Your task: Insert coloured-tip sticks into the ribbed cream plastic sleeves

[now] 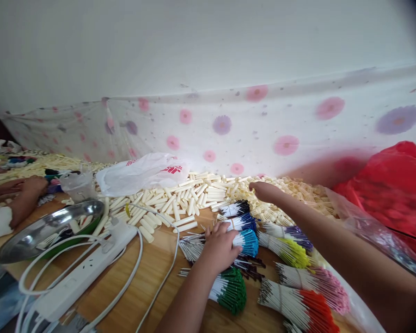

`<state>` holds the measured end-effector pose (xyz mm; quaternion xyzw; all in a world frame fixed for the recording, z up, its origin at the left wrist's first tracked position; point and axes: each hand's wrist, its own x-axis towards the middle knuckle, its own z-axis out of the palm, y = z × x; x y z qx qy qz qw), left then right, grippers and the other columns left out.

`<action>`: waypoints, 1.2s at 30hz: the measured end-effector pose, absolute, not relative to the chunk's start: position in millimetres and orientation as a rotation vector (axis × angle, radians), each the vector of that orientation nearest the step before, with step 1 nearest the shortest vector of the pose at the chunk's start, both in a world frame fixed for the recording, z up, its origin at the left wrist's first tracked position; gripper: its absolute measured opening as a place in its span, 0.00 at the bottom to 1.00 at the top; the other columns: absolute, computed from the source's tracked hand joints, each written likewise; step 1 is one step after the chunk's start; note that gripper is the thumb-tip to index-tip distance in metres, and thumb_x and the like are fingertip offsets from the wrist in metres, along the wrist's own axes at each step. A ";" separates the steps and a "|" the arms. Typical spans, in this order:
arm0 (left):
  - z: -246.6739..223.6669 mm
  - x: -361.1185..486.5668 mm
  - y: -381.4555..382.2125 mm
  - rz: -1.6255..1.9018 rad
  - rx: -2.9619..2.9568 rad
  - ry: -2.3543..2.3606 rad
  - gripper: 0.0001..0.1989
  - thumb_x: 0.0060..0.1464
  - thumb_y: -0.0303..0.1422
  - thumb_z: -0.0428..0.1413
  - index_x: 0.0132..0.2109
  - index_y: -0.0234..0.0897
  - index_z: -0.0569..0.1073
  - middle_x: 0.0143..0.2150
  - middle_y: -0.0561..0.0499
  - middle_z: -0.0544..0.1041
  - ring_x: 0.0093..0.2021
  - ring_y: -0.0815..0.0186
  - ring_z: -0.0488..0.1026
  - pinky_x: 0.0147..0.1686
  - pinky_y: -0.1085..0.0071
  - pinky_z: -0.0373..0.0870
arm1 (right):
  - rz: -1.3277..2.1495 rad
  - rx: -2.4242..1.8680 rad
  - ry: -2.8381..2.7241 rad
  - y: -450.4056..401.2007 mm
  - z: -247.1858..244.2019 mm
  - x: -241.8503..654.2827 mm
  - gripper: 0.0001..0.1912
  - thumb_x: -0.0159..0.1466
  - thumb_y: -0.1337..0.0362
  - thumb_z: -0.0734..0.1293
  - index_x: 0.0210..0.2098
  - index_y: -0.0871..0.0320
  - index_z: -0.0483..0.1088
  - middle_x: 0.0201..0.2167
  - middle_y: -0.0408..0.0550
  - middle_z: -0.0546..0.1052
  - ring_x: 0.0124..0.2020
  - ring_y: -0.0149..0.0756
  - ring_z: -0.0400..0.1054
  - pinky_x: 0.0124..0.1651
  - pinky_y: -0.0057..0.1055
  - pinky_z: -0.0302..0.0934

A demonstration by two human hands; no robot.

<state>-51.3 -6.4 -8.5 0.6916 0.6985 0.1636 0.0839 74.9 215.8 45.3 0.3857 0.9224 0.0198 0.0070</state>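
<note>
My left hand (220, 245) lies over a bundle of thin white sticks with light blue tips (247, 243), thumb and fingers apart; the sticks look like pen refills. Beside it are bundles with green tips (234, 291), dark blue tips (247, 222) and black tips (237, 208). Farther right lie bundles with yellow tips (294, 252), pink tips (329, 289) and orange tips (315, 310). My right hand (262, 191) is at the heap of small cream plastic parts (305, 194), its fingers curled together. What they hold, if anything, is hidden.
Cream tubes (190, 194) are piled before the wall, beside a white plastic bag (142, 173). To the left are a metal bowl (52, 229), a power strip (86, 273) with looping cables and a co-worker's hands (31, 187). A red bag (395, 194) stands right.
</note>
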 end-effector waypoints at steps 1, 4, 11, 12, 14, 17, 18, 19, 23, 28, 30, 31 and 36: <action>-7.7 -49.0 -7.1 0.497 2.076 2.080 0.20 0.49 0.43 0.50 0.50 0.48 0.65 0.58 0.50 0.59 0.60 0.53 0.49 0.55 0.44 0.41 | 0.076 1.116 2.921 209.2 45.6 55.5 0.15 0.62 0.61 0.59 0.47 0.59 0.62 0.46 0.50 0.66 0.43 0.36 0.64 0.43 0.39 0.62; -5.7 -44.3 -9.6 0.520 2.114 2.054 0.19 0.48 0.44 0.51 0.47 0.46 0.67 0.55 0.50 0.62 0.59 0.55 0.51 0.56 0.47 0.43 | 0.123 0.825 2.980 180.9 39.5 -11.1 0.15 0.62 0.61 0.59 0.48 0.59 0.61 0.48 0.50 0.66 0.44 0.36 0.64 0.44 0.40 0.61; -11.1 -46.2 -12.7 0.676 2.114 1.995 0.27 0.46 0.45 0.52 0.55 0.50 0.59 0.59 0.48 0.57 0.60 0.52 0.46 0.55 0.42 0.38 | 0.233 0.558 2.899 145.0 20.1 -98.9 0.15 0.62 0.61 0.60 0.47 0.61 0.62 0.45 0.50 0.67 0.42 0.36 0.65 0.42 0.39 0.63; -12.3 -45.7 -12.8 0.689 2.099 2.009 0.27 0.46 0.45 0.52 0.54 0.50 0.60 0.60 0.48 0.55 0.61 0.51 0.45 0.55 0.41 0.35 | 0.245 0.559 2.897 147.2 19.9 -98.2 0.15 0.62 0.61 0.60 0.47 0.61 0.62 0.45 0.50 0.67 0.42 0.36 0.65 0.42 0.39 0.62; -14.1 -43.7 -12.9 0.713 2.055 2.066 0.23 0.45 0.47 0.51 0.51 0.50 0.64 0.62 0.50 0.52 0.62 0.50 0.42 0.55 0.40 0.30 | 0.261 0.565 2.898 153.2 20.8 -91.0 0.15 0.62 0.61 0.60 0.47 0.61 0.62 0.45 0.50 0.67 0.42 0.36 0.65 0.43 0.39 0.62; -15.8 -40.3 -12.3 0.762 1.992 2.141 0.20 0.46 0.47 0.50 0.47 0.50 0.67 0.62 0.51 0.50 0.63 0.49 0.40 0.54 0.41 0.28 | 0.261 0.585 2.907 158.6 22.6 -77.9 0.15 0.62 0.61 0.60 0.48 0.60 0.62 0.46 0.50 0.66 0.43 0.36 0.64 0.43 0.40 0.62; -16.4 -39.7 -12.0 0.772 1.982 2.150 0.20 0.46 0.47 0.50 0.47 0.51 0.67 0.62 0.52 0.49 0.63 0.50 0.39 0.54 0.41 0.27 | 0.254 0.594 2.908 158.5 22.6 -75.7 0.16 0.62 0.61 0.60 0.48 0.60 0.61 0.47 0.50 0.66 0.43 0.36 0.64 0.43 0.40 0.62; -17.0 -39.7 -11.7 0.776 1.971 2.161 0.20 0.46 0.47 0.50 0.48 0.52 0.66 0.63 0.51 0.49 0.63 0.51 0.38 0.55 0.41 0.28 | 0.242 0.605 2.908 157.7 22.3 -75.3 0.16 0.62 0.61 0.60 0.48 0.60 0.61 0.46 0.50 0.66 0.43 0.36 0.64 0.43 0.40 0.62; -20.0 -45.2 -10.6 0.753 1.906 2.207 0.27 0.45 0.48 0.50 0.53 0.52 0.61 0.64 0.47 0.44 0.63 0.51 0.36 0.55 0.43 0.29 | 0.157 0.662 2.901 150.5 17.7 -86.2 0.15 0.62 0.61 0.60 0.47 0.60 0.62 0.45 0.50 0.67 0.41 0.35 0.65 0.42 0.38 0.63; -23.4 -49.5 -10.0 0.759 1.883 2.213 0.26 0.45 0.49 0.49 0.53 0.51 0.61 0.64 0.46 0.45 0.63 0.50 0.34 0.54 0.41 0.29 | 0.066 0.715 2.921 147.6 17.1 -92.6 0.15 0.62 0.61 0.60 0.47 0.60 0.62 0.44 0.50 0.67 0.41 0.35 0.65 0.41 0.38 0.63; -23.9 -46.6 -9.9 0.761 1.931 2.184 0.23 0.45 0.49 0.50 0.49 0.51 0.65 0.63 0.49 0.48 0.63 0.49 0.37 0.54 0.41 0.28 | 0.049 0.732 2.951 147.3 22.4 -85.8 0.15 0.62 0.61 0.60 0.46 0.61 0.62 0.44 0.50 0.67 0.41 0.35 0.65 0.42 0.38 0.63; -23.7 -44.8 -9.7 0.762 1.962 2.162 0.21 0.45 0.49 0.50 0.47 0.51 0.67 0.62 0.50 0.49 0.63 0.49 0.39 0.54 0.41 0.29 | 0.042 0.740 2.973 146.5 26.5 -80.6 0.15 0.62 0.61 0.60 0.46 0.61 0.62 0.44 0.50 0.68 0.41 0.35 0.65 0.42 0.38 0.63; -12.7 -41.9 -9.4 0.890 2.047 2.146 0.18 0.47 0.44 0.52 0.46 0.47 0.68 0.58 0.48 0.58 0.59 0.50 0.50 0.55 0.42 0.37 | -0.032 0.769 3.200 128.6 57.0 -29.9 0.15 0.62 0.60 0.59 0.46 0.61 0.63 0.43 0.49 0.68 0.41 0.35 0.65 0.42 0.39 0.62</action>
